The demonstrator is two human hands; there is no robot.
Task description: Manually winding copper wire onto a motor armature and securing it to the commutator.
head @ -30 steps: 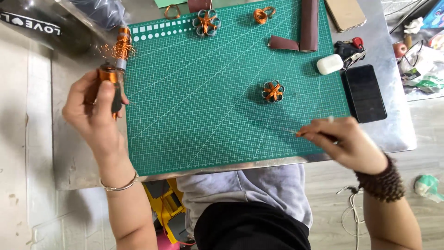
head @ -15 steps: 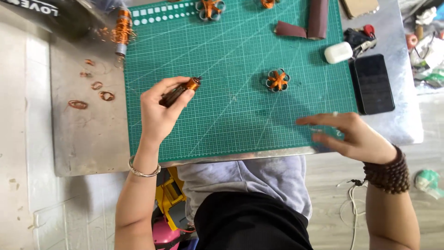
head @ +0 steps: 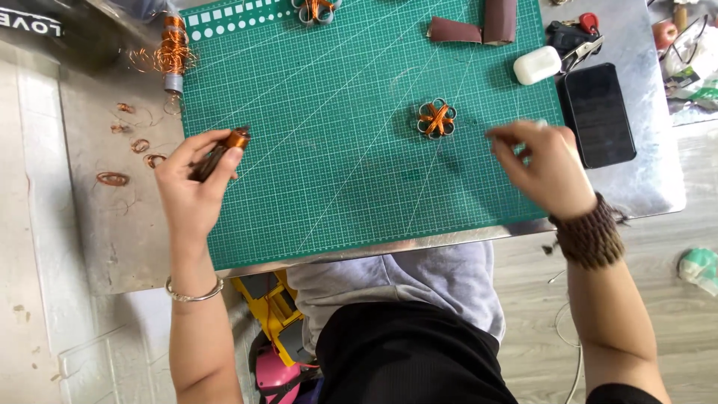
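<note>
My left hand point(head: 193, 187) is closed around a small dark tool with a copper-orange tip point(head: 226, 147), over the left edge of the green cutting mat point(head: 336, 187). My right hand point(head: 542, 168) hovers above the mat's right side with its fingertips pinched together. Motion blur hides whether anything thin is between them. A flower-shaped piece of copper wire loops point(head: 436, 118) lies on the mat just left of my right hand. A second such piece point(head: 315, 9) sits at the mat's far edge.
A spool of copper wire point(head: 173, 46) stands at the mat's far left corner, with wire scraps point(head: 112, 178) on the metal table beside it. Brown sandpaper rolls point(head: 497, 19), a white case point(head: 535, 65), pliers point(head: 572, 36) and a black phone point(head: 598, 112) lie far right.
My left hand carried the tool from beside the spool onto the mat and now sits at its left edge. My right hand rose from the front edge toward the wire flower and pinched its fingers.
</note>
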